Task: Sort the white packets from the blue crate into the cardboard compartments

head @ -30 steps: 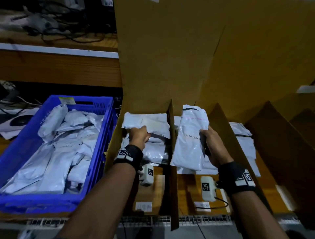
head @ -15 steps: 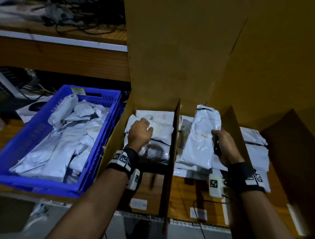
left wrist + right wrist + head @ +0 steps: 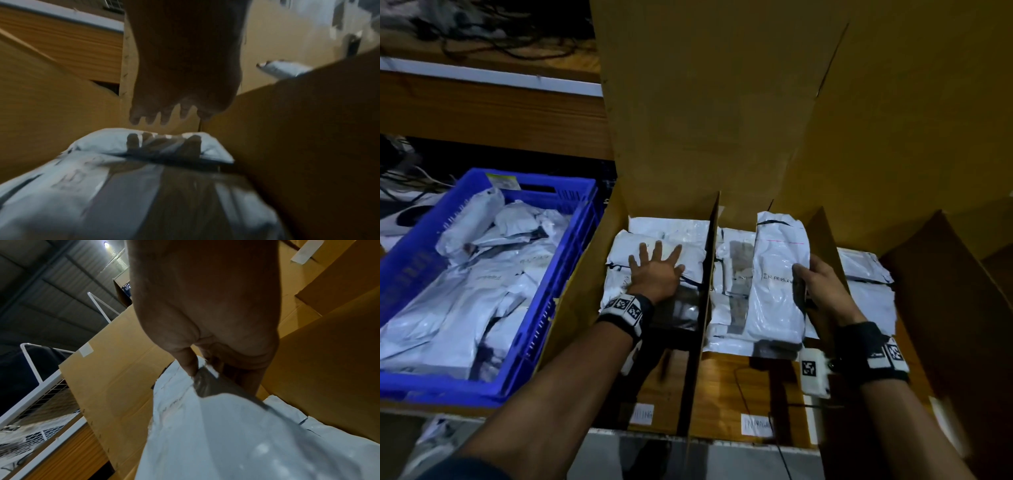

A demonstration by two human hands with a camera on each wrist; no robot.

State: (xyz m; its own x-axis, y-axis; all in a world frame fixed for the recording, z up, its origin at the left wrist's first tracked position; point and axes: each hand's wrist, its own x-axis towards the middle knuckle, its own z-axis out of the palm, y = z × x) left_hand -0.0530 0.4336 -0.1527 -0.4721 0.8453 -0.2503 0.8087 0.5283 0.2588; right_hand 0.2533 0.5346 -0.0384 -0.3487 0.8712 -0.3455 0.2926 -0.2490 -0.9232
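The left hand [image 3: 655,272] hovers flat, fingers spread, over the top packet [image 3: 654,255] in the leftmost compartment [image 3: 585,287], gripping nothing. The right hand [image 3: 816,286] pinches the edge of a long packet [image 3: 777,274] over the middle compartment [image 3: 750,380]. Best to lower it flat onto the pile there, then let go. More packets wait in the blue crate [image 3: 410,270].

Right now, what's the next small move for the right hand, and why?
Probably lower the packet and let go. The right hand pinches its edge, holding it tilted over the stack in the middle compartment; the left hand has its fingers spread over its own pile, apparently done placing.
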